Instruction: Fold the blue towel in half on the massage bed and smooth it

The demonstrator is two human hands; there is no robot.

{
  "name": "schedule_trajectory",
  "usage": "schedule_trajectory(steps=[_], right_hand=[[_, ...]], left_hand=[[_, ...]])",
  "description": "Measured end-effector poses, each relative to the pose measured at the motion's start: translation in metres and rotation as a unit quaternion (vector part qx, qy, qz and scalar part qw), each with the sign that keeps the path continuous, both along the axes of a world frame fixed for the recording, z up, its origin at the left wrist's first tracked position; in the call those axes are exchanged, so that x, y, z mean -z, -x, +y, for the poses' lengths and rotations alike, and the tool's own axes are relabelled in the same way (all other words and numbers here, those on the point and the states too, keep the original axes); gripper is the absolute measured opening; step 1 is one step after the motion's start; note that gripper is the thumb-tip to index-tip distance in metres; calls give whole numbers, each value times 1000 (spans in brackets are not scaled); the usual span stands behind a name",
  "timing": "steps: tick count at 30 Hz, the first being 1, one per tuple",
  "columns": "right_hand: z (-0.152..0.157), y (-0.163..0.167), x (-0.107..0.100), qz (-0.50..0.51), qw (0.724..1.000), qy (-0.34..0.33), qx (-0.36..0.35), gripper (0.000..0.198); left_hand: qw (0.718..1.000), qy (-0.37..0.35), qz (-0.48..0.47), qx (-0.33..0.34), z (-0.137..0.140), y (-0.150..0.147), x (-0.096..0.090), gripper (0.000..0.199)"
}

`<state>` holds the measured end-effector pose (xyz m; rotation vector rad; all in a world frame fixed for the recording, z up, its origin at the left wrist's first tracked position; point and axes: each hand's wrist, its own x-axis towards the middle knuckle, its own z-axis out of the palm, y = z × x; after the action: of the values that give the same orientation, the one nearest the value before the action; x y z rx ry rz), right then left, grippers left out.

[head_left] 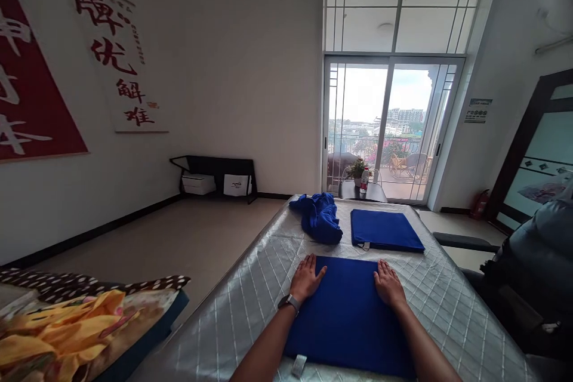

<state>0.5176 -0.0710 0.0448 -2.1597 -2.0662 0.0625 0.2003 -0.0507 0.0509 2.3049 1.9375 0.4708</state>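
1 folded blue cloth [349,316] is touched near its 2 far corners by the left fingers [307,264] and the right fingers [386,268]. Both sets are held open and flat, and nothing is gripped. Past the left ones, a crumpled blue cloth [321,219] is seen on the silver surface [233,304]; past the right ones, another folded cloth [387,228].

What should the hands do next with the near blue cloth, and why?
Maybe lift the near blue cloth onto the farther blue cloth: both look flat and squared, and the left hand and right hand are at the near one's far corners.
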Motion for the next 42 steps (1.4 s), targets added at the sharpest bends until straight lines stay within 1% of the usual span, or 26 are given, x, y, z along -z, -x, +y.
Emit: schedule_trajectory(steps=[6,14,20,22,24,25,26,28,29,31,33,34,36,38,40,42], right_hand=[[-6,6,-9,-31,999,-10,3,65],[-19,3,5,1,1000,11,12,69],[-25,5,-1,6,1000,18,14,68],[-26,6,-3,8,1000,18,13,68],[-26,7,-3,12,1000,16,13,67],[-26,7,-3,14,1000,16,14,67],[-26,7,-3,17,1000,16,16,67],[-27,7,-3,23,999,16,20,68],[-27,7,-2,25,999,16,21,67],[-28,5,-1,24,1000,14,16,66],[-29,3,1,16,1000,12,3,64],[-29,2,2,11,1000,12,-3,64],[-30,1,3,5,1000,12,-8,65],[-30,1,1,10,1000,11,-7,64],[-30,3,-2,24,1000,11,-2,65],[-29,5,-5,39,999,13,4,66]], left_hand=[[1000,-11,-1,-2,0,0,2,86],[1000,-27,0,-7,4,0,10,83],[999,-6,39,-1,5,1,4,82],[998,-5,56,-16,5,-4,0,83],[997,-21,63,-32,4,-18,-5,82],[997,-33,60,-25,2,-30,-8,81],[998,-44,53,-3,-2,-46,-10,80],[996,-52,32,70,-10,-85,-12,77],[993,-49,19,109,-15,-107,-12,77],[985,-38,-6,166,-24,-149,-9,74],[980,-29,-26,197,-32,-182,-4,70],[978,-26,-33,203,-35,-193,-1,68],[979,-20,-38,199,-39,-203,5,67],[982,-18,-36,182,-42,-198,10,69],[987,-20,-27,160,-42,-183,13,72],[991,-24,-11,130,-39,-159,15,75]])
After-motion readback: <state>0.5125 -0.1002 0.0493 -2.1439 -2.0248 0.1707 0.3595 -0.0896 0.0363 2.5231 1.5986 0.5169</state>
